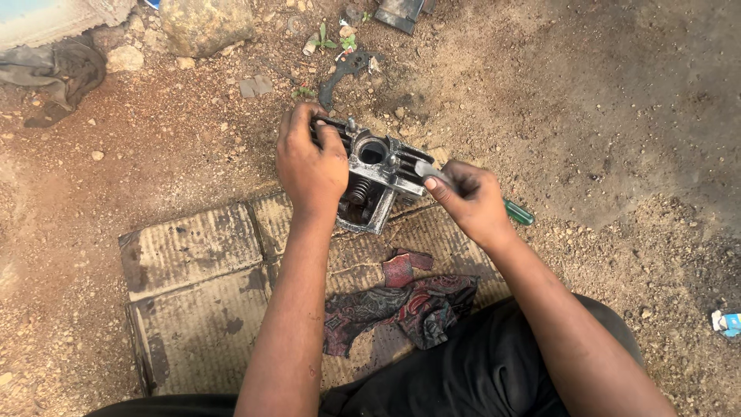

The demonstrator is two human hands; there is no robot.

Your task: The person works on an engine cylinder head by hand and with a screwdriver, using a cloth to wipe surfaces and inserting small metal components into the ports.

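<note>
So the engine cylinder head (pixel 377 179) sits at the far edge of a flattened piece of cardboard (pixel 193 286) laid on the bare dirt ground (pixel 602 116); part of it hangs past the cardboard's edge onto the dirt. Left hand (pixel 311 166) is clamped over its left end, fingers (pixel 297 123) curled round the finned top, holding it steady; right hand (pixel 472 202) is closed tight around a screwdriver (pixel 519 211) with a green handle, the metal shaft (pixel 426 170) pointing at the right side of the head and touching it or just about, can't tell which.

Room-wise: loads of open dirt to the right and far side; left half of the cardboard is bare; a patterned red rag (pixel 405 301) lies on the cardboard's near side, right by the person's dark trousers (pixel 478 371).

The head's round bore (pixel 372 152) is open on top, looks dark inside; a coil valve spring (pixel 356 190) sits in the pocket below it.

Further out: a black flat gasket-like part (pixel 340 73), a big rock (pixel 204 25), a grey cloth (pixel 58 66), all well apart from the hands.
</note>
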